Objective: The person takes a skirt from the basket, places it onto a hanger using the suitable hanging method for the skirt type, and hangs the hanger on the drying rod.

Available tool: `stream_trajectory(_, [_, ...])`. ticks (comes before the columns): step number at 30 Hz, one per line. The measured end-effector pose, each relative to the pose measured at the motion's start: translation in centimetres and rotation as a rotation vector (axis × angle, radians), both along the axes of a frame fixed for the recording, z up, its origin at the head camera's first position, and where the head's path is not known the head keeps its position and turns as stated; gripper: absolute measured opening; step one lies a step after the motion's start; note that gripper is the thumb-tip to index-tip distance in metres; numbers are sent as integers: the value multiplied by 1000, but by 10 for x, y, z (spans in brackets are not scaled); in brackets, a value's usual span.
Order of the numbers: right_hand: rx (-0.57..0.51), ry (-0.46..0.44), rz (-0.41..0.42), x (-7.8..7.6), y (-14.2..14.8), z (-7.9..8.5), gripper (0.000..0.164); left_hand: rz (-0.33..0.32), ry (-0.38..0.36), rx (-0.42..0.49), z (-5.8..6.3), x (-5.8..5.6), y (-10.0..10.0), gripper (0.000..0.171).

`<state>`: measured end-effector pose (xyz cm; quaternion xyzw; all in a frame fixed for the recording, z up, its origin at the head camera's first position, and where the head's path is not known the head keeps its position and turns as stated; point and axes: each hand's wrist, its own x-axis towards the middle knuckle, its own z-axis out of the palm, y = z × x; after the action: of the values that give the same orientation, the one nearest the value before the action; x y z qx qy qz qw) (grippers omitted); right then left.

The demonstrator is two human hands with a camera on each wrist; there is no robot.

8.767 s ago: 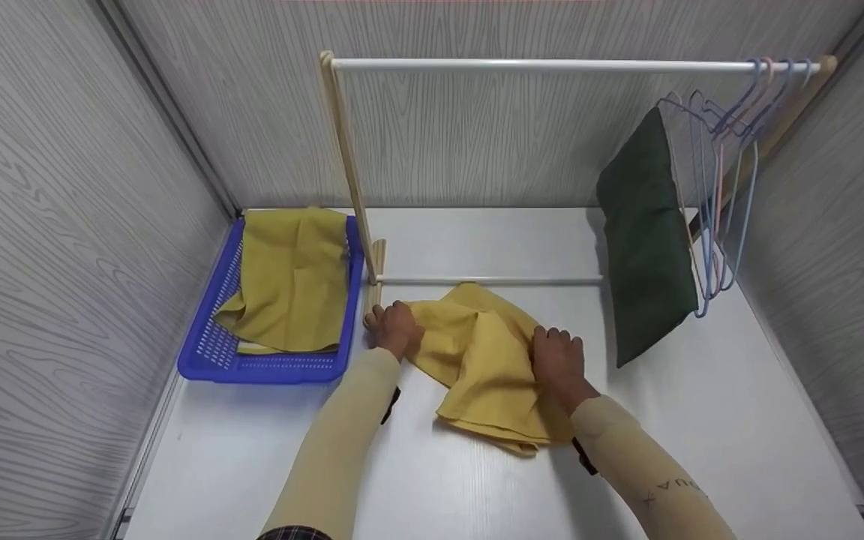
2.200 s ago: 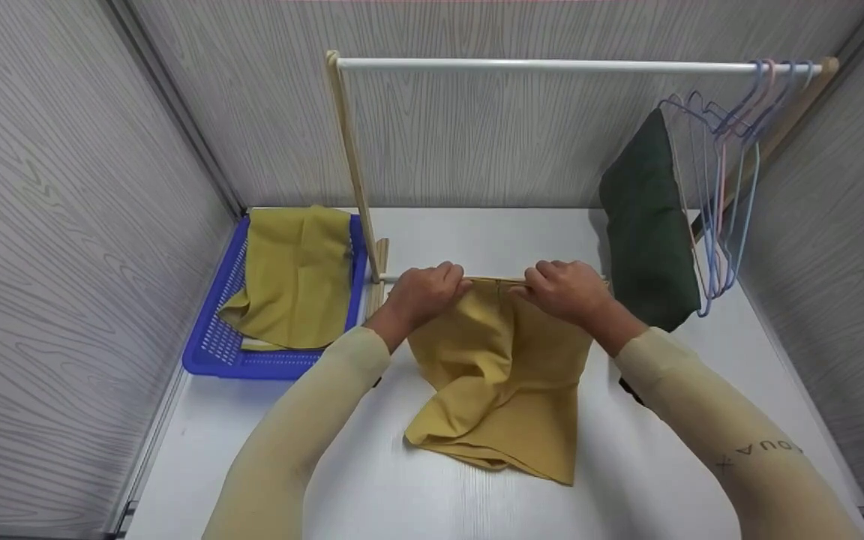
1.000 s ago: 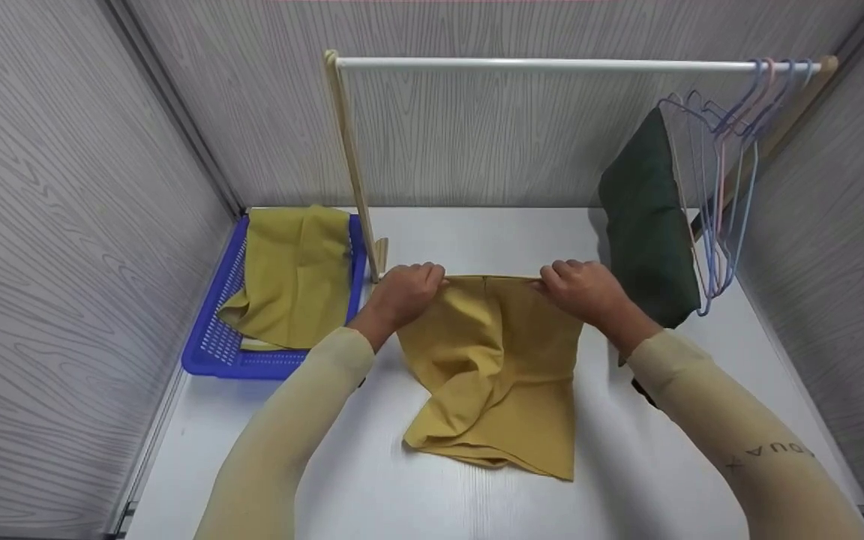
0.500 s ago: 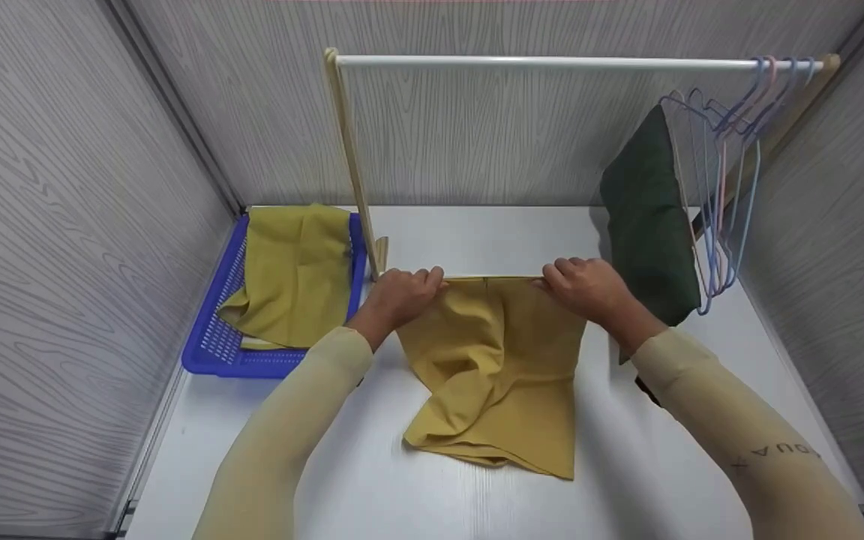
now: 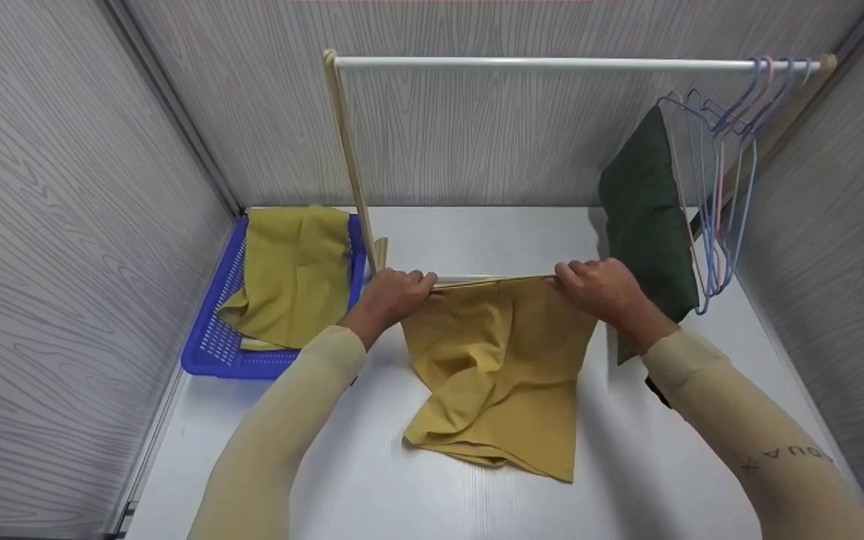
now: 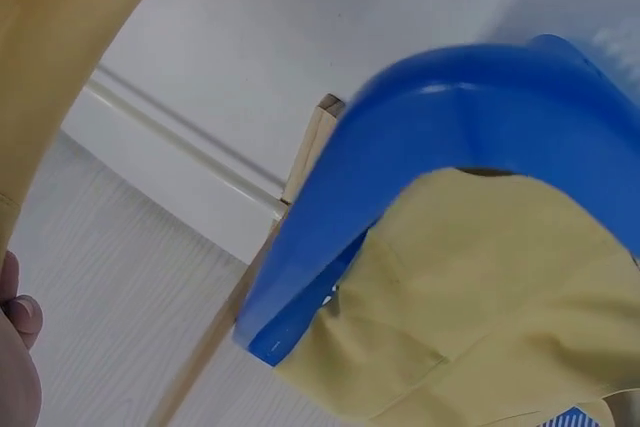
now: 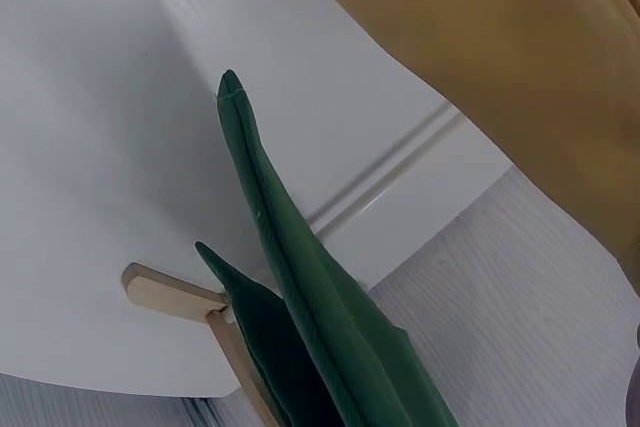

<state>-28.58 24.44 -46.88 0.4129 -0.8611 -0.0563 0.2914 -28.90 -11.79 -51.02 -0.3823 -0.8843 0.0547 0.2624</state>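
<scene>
Hands (image 5: 397, 292) (image 5: 598, 287) have spread wider, both gripping the yellow cloth (image 5: 526, 367) by its edge

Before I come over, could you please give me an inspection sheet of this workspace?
Surface: white tabletop, partly covered by cloth.
Job's things: yellow cloth, creased, its far edge held out straight.
Clutter: blue basket at left, holding an olive cloth; rack rail with hangers and green fabric at right.
Hands: left hand and right hand grip the yellow cloth's far edge.
Cables: nothing seen.
Surroundings: grey wood-patterned walls.
</scene>
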Motion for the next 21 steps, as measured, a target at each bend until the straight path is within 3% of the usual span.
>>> stream_trajectory(5, [14,-22,-9,1,5,0,28,16,1,9,-3,-2,-9,24])
stream_trajectory(15, [10,-23,-34,1,19,-3,25,23,16,211,3,-9,-9,25])
stream_trajectory(21, [-14,-82,-77,1,24,-6,24,8,47,247,10,-9,-3,22])
